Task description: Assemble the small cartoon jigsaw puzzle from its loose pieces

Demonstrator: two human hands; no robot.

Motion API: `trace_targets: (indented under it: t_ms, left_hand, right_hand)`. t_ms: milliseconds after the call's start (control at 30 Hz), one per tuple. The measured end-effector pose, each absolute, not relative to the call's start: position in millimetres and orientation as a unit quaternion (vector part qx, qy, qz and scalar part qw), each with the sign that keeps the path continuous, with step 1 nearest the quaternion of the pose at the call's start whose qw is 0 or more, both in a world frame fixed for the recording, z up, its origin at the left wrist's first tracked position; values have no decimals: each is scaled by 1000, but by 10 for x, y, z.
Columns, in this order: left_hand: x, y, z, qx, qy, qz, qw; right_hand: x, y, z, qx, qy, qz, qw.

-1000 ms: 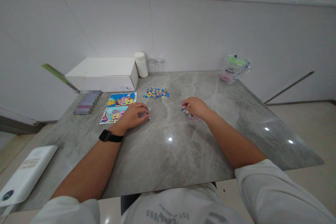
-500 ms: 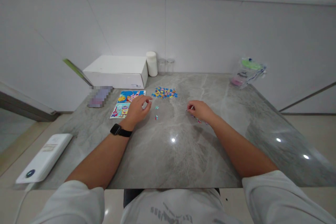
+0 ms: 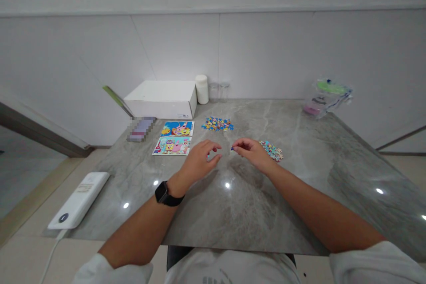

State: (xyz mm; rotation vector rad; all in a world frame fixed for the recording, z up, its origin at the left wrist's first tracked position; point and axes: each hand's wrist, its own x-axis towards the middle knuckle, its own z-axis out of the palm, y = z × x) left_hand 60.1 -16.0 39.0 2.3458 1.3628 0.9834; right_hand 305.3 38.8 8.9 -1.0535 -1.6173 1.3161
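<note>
My right hand (image 3: 253, 152) pinches a small dark puzzle piece (image 3: 232, 149) between thumb and fingertips, just above the table. My left hand (image 3: 199, 160), with a black watch on its wrist, is curved with thumb and fingers apart and holds nothing. A bit of a pale teal piece (image 3: 209, 156) shows by its fingers. Right beside my right hand lies a heap of pale, mixed puzzle pieces (image 3: 273, 151). Farther back is a heap of blue and yellow pieces (image 3: 218, 124). Two cartoon picture cards, an upper blue one (image 3: 177, 128) and a lower one (image 3: 173, 146), lie left of my left hand.
A white box (image 3: 159, 100), a white bottle (image 3: 201, 89) and two clear glasses (image 3: 219, 93) stand along the wall. A plastic bag (image 3: 326, 97) sits at the back right. A white power bank (image 3: 80, 199) with a cable lies on the left, and a blurred-out flat object (image 3: 141, 128) behind it.
My left hand has moved right and nearer, off the picture cards. My right hand has come away from the pale heap toward it with a piece. The view has shifted slightly.
</note>
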Motion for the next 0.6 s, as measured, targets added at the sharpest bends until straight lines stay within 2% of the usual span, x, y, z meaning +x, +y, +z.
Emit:
trace_targets:
  t_ms: [200, 600]
  left_hand:
    - [480, -165, 232, 842, 430, 313, 88]
    - [619, -265, 195, 864, 389, 314, 64]
  right_hand:
    - [2897, 240, -76, -428, -568, 540, 450]
    - [2825, 49, -131, -372, -575, 585, 434]
